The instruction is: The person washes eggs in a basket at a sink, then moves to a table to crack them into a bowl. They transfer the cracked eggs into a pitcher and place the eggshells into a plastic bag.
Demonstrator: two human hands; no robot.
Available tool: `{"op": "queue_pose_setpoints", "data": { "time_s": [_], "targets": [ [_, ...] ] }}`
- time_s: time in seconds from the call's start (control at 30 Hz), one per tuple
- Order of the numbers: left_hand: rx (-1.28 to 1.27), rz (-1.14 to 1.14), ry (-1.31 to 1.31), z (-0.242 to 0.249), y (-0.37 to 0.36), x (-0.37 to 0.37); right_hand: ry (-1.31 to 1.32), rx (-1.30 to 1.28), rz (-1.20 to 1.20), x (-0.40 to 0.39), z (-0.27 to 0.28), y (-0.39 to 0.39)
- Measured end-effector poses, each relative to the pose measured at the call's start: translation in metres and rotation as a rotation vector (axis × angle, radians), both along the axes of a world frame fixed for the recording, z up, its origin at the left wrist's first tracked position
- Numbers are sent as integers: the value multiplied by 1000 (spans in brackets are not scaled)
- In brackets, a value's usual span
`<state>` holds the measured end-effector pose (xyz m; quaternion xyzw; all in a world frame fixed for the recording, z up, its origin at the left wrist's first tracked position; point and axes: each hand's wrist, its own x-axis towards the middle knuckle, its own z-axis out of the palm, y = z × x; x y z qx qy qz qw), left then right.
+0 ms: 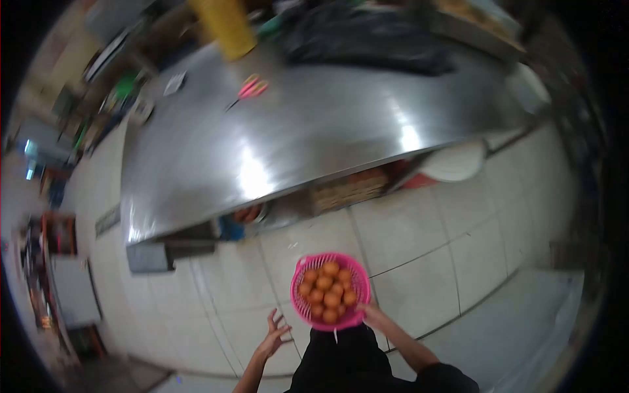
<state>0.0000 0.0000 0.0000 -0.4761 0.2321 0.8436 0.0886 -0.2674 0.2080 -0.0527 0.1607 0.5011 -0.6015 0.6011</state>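
Basket (362, 278), pink, head view: near side of the scene, in front of the person's dark-clothed legs; contents, round orange-brown pieces (324, 283), eggs or fruit, cannot tell which. Right grip (369, 314), bare: closed on the basket's near right rim. Left grip (275, 334), bare: fingers spread wide, holding nothing, just left of the basket. Table (196, 157), metal, beyond: scissors (254, 86), pink-handled, far left; yellow container (225, 29), behind them; black bag (367, 39), far right.
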Motion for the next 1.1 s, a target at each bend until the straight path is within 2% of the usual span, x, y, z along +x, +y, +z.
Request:
{"op": "queue_pose_setpoints", "data": {
  "time_s": [0.07,0.1,0.13,0.2,0.23,0.27,0.33,0.43,0.53,0.63,0.67,0.7,0.77,0.8,0.9,0.97,1.03,1.07,1.1],
  "targets": [
    [208,-103,157,-42,-41,-12,17,36,-132,34,14,-6],
    [90,-207,247,0,-74,-60,-14,-138,-111,12,16,-19],
    [77,-340,266,26,-85,-110,6,-228,-241,-7,35,-18],
    [168,-535,146,79,-20,-142,-53,-130,-363,27,71,78],
    [259,-602,221,82,17,-182,28,-11,-410,14,113,128],
    [247,-746,265,82,40,-220,94,34,-470,-2,144,150],
    [205,-966,334,90,90,-303,195,28,-674,-49,164,181],
    [108,-1035,337,93,172,-459,351,49,-794,-164,160,243],
    [4,-1040,342,105,238,-584,540,35,-850,-272,178,303],
    [-69,-1058,324,141,302,-687,549,82,-957,-360,228,352],
    [-102,-1065,249,177,324,-718,571,101,-995,-380,239,362],
    [-98,-1098,264,173,335,-746,561,54,-1061,-403,240,371],
    [127,-1092,279,145,360,-809,566,37,-1148,-458,236,392],
    [67,-1097,248,179,380,-844,541,42,-1162,-489,229,407],
    [17,-1171,301,164,433,-962,479,72,-1196,-591,213,455],
    [45,-1225,229,129,454,-1049,467,47,-1292,-661,215,479],
    [-186,-1366,315,153,497,-1126,470,83,-1347,-735,216,509],
    [-11,-1262,244,176,525,-1161,491,98,-1350,-767,223,532],
    [9,-1257,249,180,550,-1197,529,116,-1349,-805,233,558]
  ]
}}
